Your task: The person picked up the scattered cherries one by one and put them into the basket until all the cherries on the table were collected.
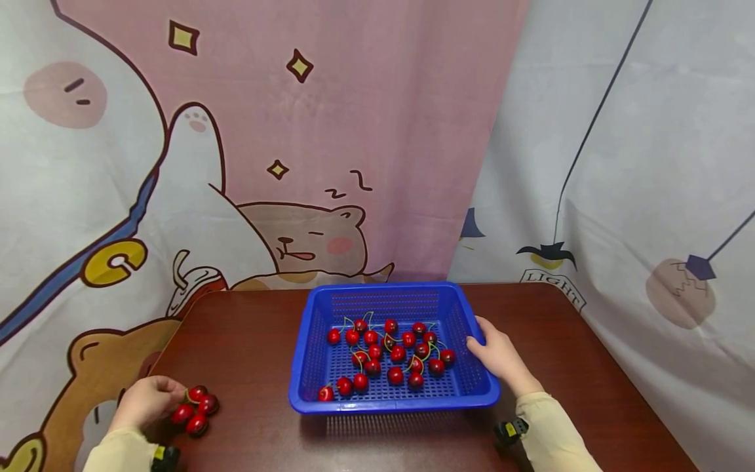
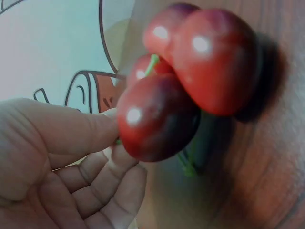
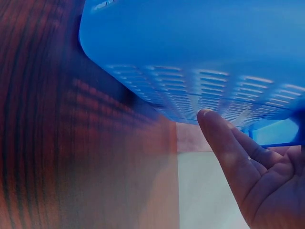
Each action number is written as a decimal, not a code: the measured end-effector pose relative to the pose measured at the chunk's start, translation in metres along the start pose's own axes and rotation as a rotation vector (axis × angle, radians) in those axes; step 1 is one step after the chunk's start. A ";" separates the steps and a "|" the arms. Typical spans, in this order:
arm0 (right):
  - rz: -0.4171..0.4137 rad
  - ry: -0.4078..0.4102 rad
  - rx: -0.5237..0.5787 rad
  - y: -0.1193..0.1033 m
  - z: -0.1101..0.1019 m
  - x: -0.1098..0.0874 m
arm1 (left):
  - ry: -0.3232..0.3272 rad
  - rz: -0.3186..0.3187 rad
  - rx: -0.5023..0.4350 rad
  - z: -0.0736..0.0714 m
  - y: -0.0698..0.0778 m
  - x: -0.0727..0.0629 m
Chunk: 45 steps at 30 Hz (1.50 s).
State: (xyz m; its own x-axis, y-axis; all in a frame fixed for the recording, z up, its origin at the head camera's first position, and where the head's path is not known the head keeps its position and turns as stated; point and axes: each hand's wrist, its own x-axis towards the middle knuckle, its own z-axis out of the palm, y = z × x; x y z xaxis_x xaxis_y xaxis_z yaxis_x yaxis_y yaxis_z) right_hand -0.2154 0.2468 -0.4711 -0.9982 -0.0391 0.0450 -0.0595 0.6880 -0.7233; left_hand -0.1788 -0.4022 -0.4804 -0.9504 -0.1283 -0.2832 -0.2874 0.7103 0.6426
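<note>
At the table's left side my left hand [image 1: 147,401] pinches between thumb and fingertips at the stem end of a small bunch of red cherries [image 1: 197,425]. In the left wrist view a dark red cherry [image 2: 157,119] lies right against the thumb tip, with glossier cherries [image 2: 217,62] behind it and green stems showing. My right hand [image 1: 501,354] grips the right rim of a blue plastic basket [image 1: 395,405], thumb over the edge. From the right wrist, its fingers [image 3: 214,126] show along the slotted outer wall. Inside the basket lie several red cherries [image 1: 398,354] with green stems.
The brown wooden table [image 1: 248,354] carries the basket near its middle. Behind and beside it hangs a cartoon-printed curtain [image 1: 407,144], close to the table's back edge. Each wrist wears a small black device [image 1: 510,430].
</note>
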 end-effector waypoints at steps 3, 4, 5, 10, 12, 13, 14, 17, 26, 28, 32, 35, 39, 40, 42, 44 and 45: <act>-0.001 0.006 -0.008 0.000 0.000 0.000 | 0.024 0.004 0.060 -0.004 0.009 -0.002; -0.003 0.006 -0.010 0.000 0.000 0.000 | 0.033 0.006 0.075 -0.005 0.012 -0.002; -0.004 0.007 -0.010 0.000 0.000 -0.001 | 0.041 0.010 0.090 -0.006 0.015 -0.003; -0.006 0.003 -0.002 -0.001 -0.001 -0.001 | 0.092 0.010 0.101 -0.008 0.032 -0.009; -0.006 0.006 -0.008 -0.001 -0.001 -0.001 | 0.111 0.002 0.088 -0.009 0.041 -0.011; -0.005 0.007 -0.011 -0.001 -0.001 -0.002 | 0.121 0.004 0.086 -0.009 0.045 -0.013; -0.005 0.007 -0.014 -0.001 -0.001 -0.001 | 0.130 0.005 0.084 -0.009 0.050 -0.014; -0.005 0.009 -0.017 -0.001 -0.001 -0.001 | 0.173 0.037 0.084 -0.008 0.064 -0.017; -0.001 -0.002 -0.001 -0.001 0.000 -0.001 | 0.281 0.186 0.054 0.003 0.115 -0.032; -0.002 0.000 -0.003 -0.001 0.000 -0.001 | 0.301 0.241 0.054 0.005 0.126 -0.035; -0.012 0.013 -0.008 -0.001 -0.001 0.000 | 0.323 0.353 0.045 0.011 0.148 -0.037; -0.022 0.021 -0.015 -0.001 -0.002 0.000 | 0.329 0.424 0.040 0.015 0.163 -0.037; -0.022 0.023 -0.023 -0.001 -0.002 0.000 | 0.343 0.516 0.050 0.019 0.182 -0.034; -0.021 0.022 -0.025 -0.001 -0.002 0.000 | 0.347 0.534 0.053 0.020 0.187 -0.033; -0.020 0.020 -0.028 -0.001 -0.001 0.000 | 0.348 0.563 0.051 0.022 0.196 -0.031; -0.021 0.021 -0.028 -0.001 -0.001 0.000 | 0.348 0.591 0.049 0.024 0.205 -0.030; -0.020 0.022 -0.028 -0.002 -0.001 0.000 | 0.347 0.602 0.046 0.025 0.210 -0.030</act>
State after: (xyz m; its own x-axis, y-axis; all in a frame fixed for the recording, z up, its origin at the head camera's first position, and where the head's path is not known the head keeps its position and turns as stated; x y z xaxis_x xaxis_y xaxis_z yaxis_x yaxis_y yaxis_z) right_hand -0.2153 0.2465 -0.4692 -0.9965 -0.0370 0.0746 -0.0788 0.7073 -0.7025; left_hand -0.2081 -0.2321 -0.3550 -0.9279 0.0891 0.3619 0.2999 0.7551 0.5830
